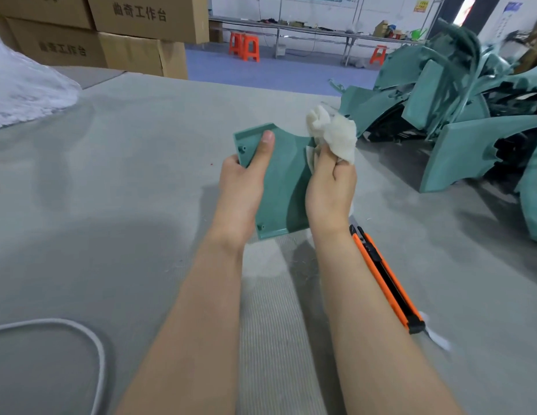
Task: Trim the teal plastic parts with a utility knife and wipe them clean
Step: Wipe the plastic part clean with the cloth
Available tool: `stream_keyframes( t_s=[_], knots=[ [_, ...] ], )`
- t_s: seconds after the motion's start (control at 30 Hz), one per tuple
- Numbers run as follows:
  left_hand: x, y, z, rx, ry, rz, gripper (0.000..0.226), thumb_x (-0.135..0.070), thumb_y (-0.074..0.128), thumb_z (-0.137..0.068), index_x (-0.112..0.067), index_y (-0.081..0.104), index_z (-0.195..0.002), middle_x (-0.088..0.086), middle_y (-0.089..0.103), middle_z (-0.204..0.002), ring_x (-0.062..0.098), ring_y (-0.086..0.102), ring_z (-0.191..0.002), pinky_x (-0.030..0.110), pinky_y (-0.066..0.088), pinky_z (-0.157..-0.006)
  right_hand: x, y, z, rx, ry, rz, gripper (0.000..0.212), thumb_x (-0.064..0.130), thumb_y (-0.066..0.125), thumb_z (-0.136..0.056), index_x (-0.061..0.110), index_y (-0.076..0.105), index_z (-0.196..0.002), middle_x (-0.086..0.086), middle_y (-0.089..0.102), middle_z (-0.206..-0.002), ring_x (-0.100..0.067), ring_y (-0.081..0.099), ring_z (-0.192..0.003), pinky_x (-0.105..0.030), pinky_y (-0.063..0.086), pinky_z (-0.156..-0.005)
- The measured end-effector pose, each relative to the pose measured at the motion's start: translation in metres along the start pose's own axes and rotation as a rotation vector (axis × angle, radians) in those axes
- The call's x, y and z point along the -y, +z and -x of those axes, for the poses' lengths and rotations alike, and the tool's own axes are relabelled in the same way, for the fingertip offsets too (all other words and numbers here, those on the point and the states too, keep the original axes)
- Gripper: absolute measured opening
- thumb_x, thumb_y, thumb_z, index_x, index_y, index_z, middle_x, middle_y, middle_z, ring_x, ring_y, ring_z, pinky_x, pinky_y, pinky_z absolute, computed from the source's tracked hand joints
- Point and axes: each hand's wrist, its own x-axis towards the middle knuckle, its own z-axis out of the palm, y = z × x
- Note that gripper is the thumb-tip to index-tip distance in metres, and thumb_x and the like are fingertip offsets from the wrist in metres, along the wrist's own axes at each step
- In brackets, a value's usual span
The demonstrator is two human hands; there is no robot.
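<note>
wipe step: left hand (241, 187) grips teal part (283, 181), right hand (330, 187) clutches cloth (336, 133); next rub surface, knife (387, 277) idle on bench (126, 175).

Was a factory workshop, judging by stacked cardboard cartons (117, 34) printed with characters, a heap of teal plastic parts (465, 151) on a grey worktable (141, 175), long metal benches (306, 29) and orange stools (244, 47) beyond on a blue floor (276, 70).
</note>
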Motion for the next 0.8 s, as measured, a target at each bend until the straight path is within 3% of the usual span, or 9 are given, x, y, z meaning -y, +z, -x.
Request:
stream_keyframes(
  t_s=[0.07,0.13,0.3,0.4,0.57,0.67,0.73,0.8],
  knots=[
    [-0.001,-0.002,0.0,0.025,-0.002,-0.007,0.026,-0.037,0.064,-0.09,-0.015,0.073,-0.079,0.011,0.075,-0.09,0.026,0.072,-0.086,0.043,0.058,-0.08,0.002,-0.003,-0.002,-0.023,0.002,-0.028,0.026,0.022,0.042,-0.103,0.018,0.066,-0.097,0.007,0.066,-0.088,-0.01,0.059,-0.086,-0.029,0.047,-0.083],
    [-0.003,-0.003,0.002,0.102,0.0,-0.034,0.025,-0.035,0.065,-0.09,-0.017,0.075,-0.075,0.007,0.076,-0.087,0.022,0.073,-0.083,0.039,0.059,-0.078,0.005,-0.007,-0.006,-0.087,0.006,-0.027,0.034,0.024,0.043,-0.101,0.027,0.054,-0.069,0.014,0.053,-0.061,-0.01,0.05,-0.064,-0.031,0.043,-0.07],
    [-0.011,-0.005,0.007,0.223,0.032,-0.08,0.024,-0.032,0.065,-0.089,-0.024,0.077,-0.07,0.001,0.075,-0.081,0.017,0.072,-0.078,0.034,0.059,-0.072,0.012,-0.016,-0.016,-0.079,0.193,-0.231,0.044,0.026,0.044,-0.098,0.026,0.051,-0.055,0.013,0.052,-0.049,-0.007,0.048,-0.05,-0.021,0.041,-0.055],
    [-0.012,-0.004,0.007,0.25,0.037,-0.09,0.025,-0.03,0.065,-0.09,-0.025,0.077,-0.069,-0.001,0.075,-0.079,0.016,0.072,-0.076,0.035,0.058,-0.072,0.012,-0.022,-0.022,-0.089,0.361,-0.394,0.037,0.028,0.049,-0.097,0.021,0.043,-0.062,0.012,0.047,-0.046,-0.007,0.045,-0.046,-0.017,0.037,-0.05],
    [-0.012,-0.005,0.006,0.26,0.047,-0.082,0.023,-0.033,0.065,-0.088,-0.024,0.077,-0.07,-0.001,0.075,-0.079,0.015,0.071,-0.075,0.034,0.058,-0.072,0.01,-0.024,-0.022,-0.157,0.432,-0.436,0.035,0.03,0.056,-0.097,0.018,0.049,-0.065,0.01,0.053,-0.049,-0.009,0.051,-0.049,-0.022,0.04,-0.058],
    [-0.01,-0.008,0.004,0.216,0.04,-0.058,0.022,-0.036,0.066,-0.085,-0.024,0.078,-0.071,-0.001,0.075,-0.082,0.016,0.072,-0.079,0.034,0.059,-0.074,0.009,-0.03,-0.028,-0.265,0.523,-0.521,0.03,0.022,0.056,-0.096,0.016,0.053,-0.067,0.007,0.056,-0.048,-0.008,0.052,-0.041,-0.015,0.04,-0.044],
    [-0.009,-0.011,0.001,0.107,0.018,0.024,0.024,-0.036,0.067,-0.087,-0.018,0.076,-0.075,0.003,0.076,-0.087,0.019,0.072,-0.083,0.036,0.058,-0.075,0.009,-0.039,-0.033,-0.391,0.516,-0.571,0.027,0.018,0.051,-0.099,0.014,0.053,-0.072,0.001,0.056,-0.062,-0.012,0.052,-0.046,-0.018,0.041,-0.044],
    [-0.008,-0.015,-0.004,-0.03,-0.007,0.175,0.024,-0.036,0.063,-0.091,-0.015,0.072,-0.082,0.004,0.075,-0.09,0.019,0.072,-0.085,0.033,0.057,-0.071,0.009,-0.045,-0.037,-0.498,0.364,-0.572,0.017,0.017,0.047,-0.101,0.013,0.057,-0.088,-0.002,0.061,-0.081,-0.016,0.06,-0.066,-0.027,0.052,-0.061]
  ],
)
